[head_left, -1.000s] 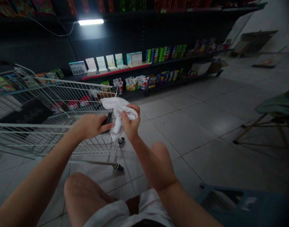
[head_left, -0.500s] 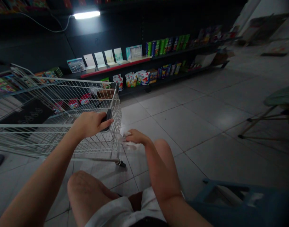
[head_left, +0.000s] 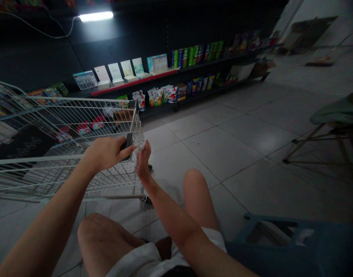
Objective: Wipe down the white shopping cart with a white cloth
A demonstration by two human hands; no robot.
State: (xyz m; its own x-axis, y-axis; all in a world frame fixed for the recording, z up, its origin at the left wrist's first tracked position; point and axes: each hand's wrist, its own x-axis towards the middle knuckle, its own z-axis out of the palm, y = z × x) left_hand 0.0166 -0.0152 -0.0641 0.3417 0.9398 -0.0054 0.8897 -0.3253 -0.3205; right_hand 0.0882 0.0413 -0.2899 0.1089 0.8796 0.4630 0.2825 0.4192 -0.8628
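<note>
A wire shopping cart (head_left: 49, 158) stands in front of me on the left. My left hand (head_left: 103, 154) is closed over the black plastic corner piece (head_left: 126, 143) at the cart's near end, its thumb pointing right. Just right of it, my right hand (head_left: 143, 161) is raised against the cart's end wires. A crumpled white wipe or cloth (head_left: 140, 147) shows at the right hand's fingers, pressed to the wires; part of it is hidden by the hand.
Behind the cart run dark shelves with boxed sets (head_left: 85, 80), snack bags (head_left: 155, 96) and canisters (head_left: 191, 56). A blue plastic stool (head_left: 268, 221) is by my right side. Farther right stands a folding seat (head_left: 332, 115). Tiled floor (head_left: 222, 146) lies between.
My right hand has moved up and left with the white wipe, from below the cart's end to beside its upper corner. My left hand keeps its grip on the corner. The view has shifted slightly.
</note>
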